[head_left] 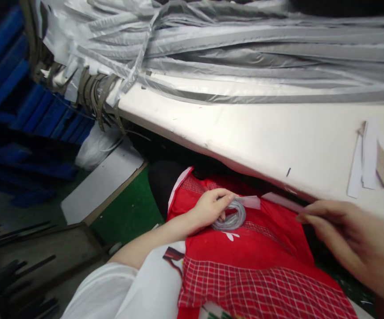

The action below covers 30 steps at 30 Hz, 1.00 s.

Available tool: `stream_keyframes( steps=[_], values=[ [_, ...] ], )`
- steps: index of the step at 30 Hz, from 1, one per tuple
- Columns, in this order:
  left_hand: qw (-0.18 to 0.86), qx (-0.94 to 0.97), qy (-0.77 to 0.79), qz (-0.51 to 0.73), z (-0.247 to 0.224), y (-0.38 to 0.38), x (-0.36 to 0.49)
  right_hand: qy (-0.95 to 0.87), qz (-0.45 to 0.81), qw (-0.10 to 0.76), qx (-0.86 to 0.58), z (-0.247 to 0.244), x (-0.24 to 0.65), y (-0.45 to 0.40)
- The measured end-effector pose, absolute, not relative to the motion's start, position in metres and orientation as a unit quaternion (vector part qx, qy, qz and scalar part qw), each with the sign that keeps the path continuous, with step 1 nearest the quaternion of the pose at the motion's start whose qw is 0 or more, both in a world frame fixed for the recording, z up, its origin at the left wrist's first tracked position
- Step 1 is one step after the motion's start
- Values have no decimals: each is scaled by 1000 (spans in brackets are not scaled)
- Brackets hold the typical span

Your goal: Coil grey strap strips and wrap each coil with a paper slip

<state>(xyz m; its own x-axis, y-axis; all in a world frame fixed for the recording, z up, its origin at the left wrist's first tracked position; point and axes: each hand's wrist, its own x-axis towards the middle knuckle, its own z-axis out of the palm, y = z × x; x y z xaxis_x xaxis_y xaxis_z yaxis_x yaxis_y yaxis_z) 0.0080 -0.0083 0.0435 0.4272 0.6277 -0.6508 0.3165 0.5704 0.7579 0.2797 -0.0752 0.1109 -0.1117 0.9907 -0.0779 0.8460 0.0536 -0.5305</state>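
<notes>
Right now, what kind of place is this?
Probably a sewing or clothing workshop. A big pile of grey strips lies on a long white table, and the left hand holds a coil of strip over a red apron.

Left hand (210, 208) on coil (231, 217) (grey)

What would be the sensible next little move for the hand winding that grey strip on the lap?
Probably another turn onto the coil. The left hand pinches the coil on the red apron, while the right hand holds out the strip, with a length between them not yet wound.
</notes>
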Motion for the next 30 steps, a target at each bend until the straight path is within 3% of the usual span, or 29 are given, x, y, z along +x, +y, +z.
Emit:
stream_keyframes(
  steps=[3, 7, 14, 19, 26, 30],
  values=[
    [724, 442, 516, 117, 43, -6, 10, -772, 298, 93, -554, 108, 247, -77],
    [727, 451, 504, 117, 44, -3, 11, -798, 264, -10, -541, 102, 226, -65],
    [704, 485, 509, 100, 45, -2, 12, -882, 154, -56, -442, 121, 214, -46],
    [700, 503, 500, 87, 48, -1, 14, -882, 174, -94, -427, 127, 186, -40],
    [666, 556, 481, 122, 45, 0, 13, -840, 209, -60, -498, 102, 172, -28],
    [639, 595, 469, 137, 43, 3, 9, -802, 305, 4, -514, 99, 198, -29]
  ],
)
